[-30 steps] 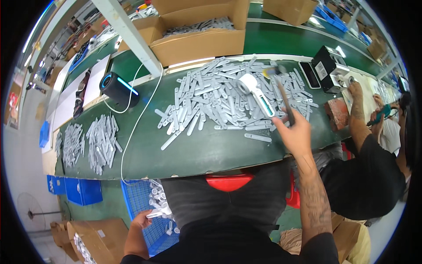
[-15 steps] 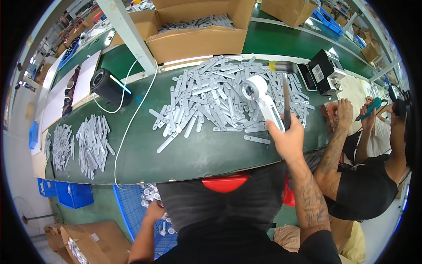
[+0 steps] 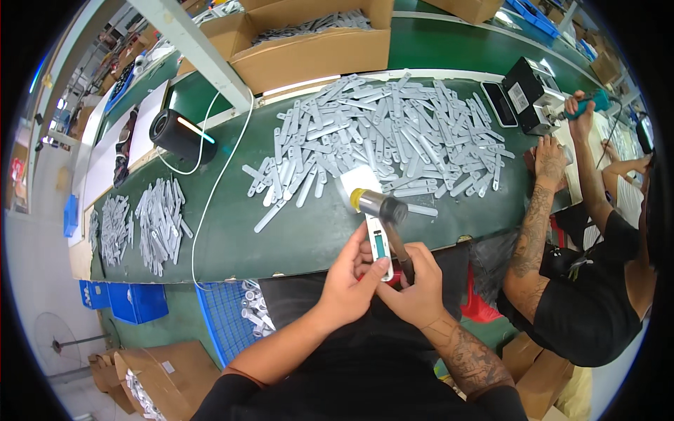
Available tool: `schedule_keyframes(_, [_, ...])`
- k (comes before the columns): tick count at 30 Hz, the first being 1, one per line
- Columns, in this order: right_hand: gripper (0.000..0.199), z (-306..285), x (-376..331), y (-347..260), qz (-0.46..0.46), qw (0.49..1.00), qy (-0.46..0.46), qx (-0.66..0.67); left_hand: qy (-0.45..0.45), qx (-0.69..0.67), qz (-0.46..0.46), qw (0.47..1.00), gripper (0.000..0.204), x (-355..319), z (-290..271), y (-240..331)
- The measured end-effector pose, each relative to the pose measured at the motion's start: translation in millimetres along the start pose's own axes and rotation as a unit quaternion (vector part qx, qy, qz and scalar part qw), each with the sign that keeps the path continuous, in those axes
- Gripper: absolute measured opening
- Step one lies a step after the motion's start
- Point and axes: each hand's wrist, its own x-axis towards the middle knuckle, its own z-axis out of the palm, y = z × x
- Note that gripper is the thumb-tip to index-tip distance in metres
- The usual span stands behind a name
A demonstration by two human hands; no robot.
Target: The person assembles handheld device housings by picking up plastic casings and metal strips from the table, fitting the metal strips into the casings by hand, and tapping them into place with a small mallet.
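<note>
In front of my body, my left hand (image 3: 349, 282) grips the handle of a white handheld device (image 3: 378, 242), its fingers and thumb around the lower end. A greenish strip shows in the open face of that handle. The device's wide head, blurred, points away from me. My right hand (image 3: 415, 286) is closed beside it on the dark handle of a mallet (image 3: 387, 208). One face of the mallet is yellow, the other dark, and its head overlaps the upper part of the device in this view; whether they touch I cannot tell. Beyond lies a pile of grey strip-shaped plastic parts (image 3: 393, 130).
Two smaller heaps of grey strips (image 3: 158, 224) lie on the green table (image 3: 225, 238) at left, near a black cylindrical speaker (image 3: 184, 137) and white cable. A cardboard box (image 3: 316, 59) stands behind. Below left is a blue basket (image 3: 228, 319). A co-worker (image 3: 576, 281) works at right.
My left hand has come up from the blue basket and now holds the device. My right hand, which held device and mallet together, has moved nearer my body and left, keeping the mallet.
</note>
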Motion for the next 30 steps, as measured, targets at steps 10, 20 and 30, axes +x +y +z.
schedule_keyframes(10, [0.046, -46, 18, 31, 0.144, 0.986, 0.058, 0.056, -0.205, 0.433, 0.063, 0.875, 0.053, 19, -52, 36])
schedule_keyframes(20, [0.017, -67, 92, 62, 0.17, 0.974, -0.084, -0.123, -0.156, 0.482, 0.126, 0.853, 0.039, 40, -68, 27])
schedule_keyframes(30, [0.022, -65, 100, 91, 0.217, 0.963, -0.097, -0.125, -0.032, 0.456, 0.19, 0.869, 0.024, 57, -64, 16])
